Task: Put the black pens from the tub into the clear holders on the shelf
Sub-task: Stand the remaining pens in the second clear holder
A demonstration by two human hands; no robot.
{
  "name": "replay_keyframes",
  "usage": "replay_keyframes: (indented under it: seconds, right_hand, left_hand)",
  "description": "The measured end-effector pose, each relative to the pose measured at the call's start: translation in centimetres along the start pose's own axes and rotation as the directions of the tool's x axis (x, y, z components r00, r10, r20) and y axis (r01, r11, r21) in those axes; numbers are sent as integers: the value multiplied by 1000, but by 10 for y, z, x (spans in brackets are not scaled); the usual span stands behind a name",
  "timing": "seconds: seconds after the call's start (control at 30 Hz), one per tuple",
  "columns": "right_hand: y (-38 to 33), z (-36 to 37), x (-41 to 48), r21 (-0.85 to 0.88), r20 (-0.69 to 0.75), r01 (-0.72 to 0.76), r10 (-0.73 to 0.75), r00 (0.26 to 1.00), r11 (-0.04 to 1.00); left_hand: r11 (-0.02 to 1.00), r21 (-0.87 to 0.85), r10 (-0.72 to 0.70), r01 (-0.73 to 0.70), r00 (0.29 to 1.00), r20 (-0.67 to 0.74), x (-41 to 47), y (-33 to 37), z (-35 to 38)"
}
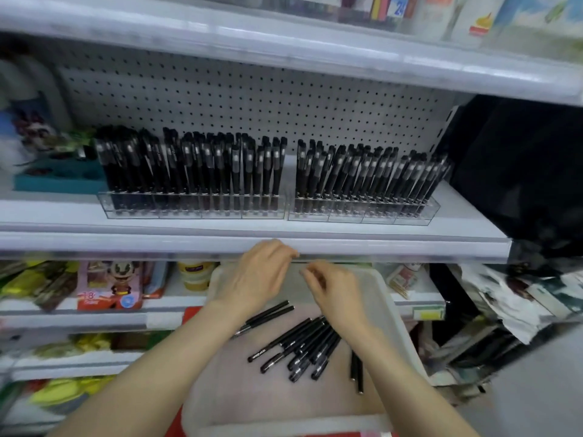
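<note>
Both hands hover over the far end of the translucent tub, just under the front edge of the shelf. The left hand has its fingers curled toward the right hand, whose fingers bend back to meet them, nearly touching. A dark smudge shows among the right fingers, but blur hides whether either hand holds a pen.

The loose black pens lie on the tub floor nearer the person than the fingertips. Most are fanned in one cluster under the right wrist, with one pair under the left wrist and another pair off to the right. None touches a finger. Their white barrel print is too small to read.

On the shelf, two clear holders, left and right, stand side by side, packed with upright black pens.

A pink package below shows "18"; a box on the top shelf shows "24".
</note>
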State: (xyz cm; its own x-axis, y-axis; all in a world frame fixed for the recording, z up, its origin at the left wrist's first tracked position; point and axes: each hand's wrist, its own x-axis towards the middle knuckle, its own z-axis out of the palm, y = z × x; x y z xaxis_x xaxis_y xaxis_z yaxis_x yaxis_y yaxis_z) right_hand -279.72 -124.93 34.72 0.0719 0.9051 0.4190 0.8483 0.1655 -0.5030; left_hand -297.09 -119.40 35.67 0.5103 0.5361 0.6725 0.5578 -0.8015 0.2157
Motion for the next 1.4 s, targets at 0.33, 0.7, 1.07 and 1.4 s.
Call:
replay_keyframes:
  seconds: [0.33,0.7,1.07,1.4]
  right_hand:
    - [30,19,-13,-220,379,-82,162,911,972]
    - [27,12,-9,-134,253,-97,128,959,986]
    - [-5,-15,8,516,87,-274,268,959,811]
    - [-3,-44,26,851,177,-362,441,880,381]
  left_hand:
    - [863,489,-476,127,528,703,-40,-7,34]
    - [893,275,-446,358,608,657,-35,-1,29]
    - [544,-586,-513,600,791,333,14,10,-4]
    - [565,-639,-552,522,815,177,39,19,-1]
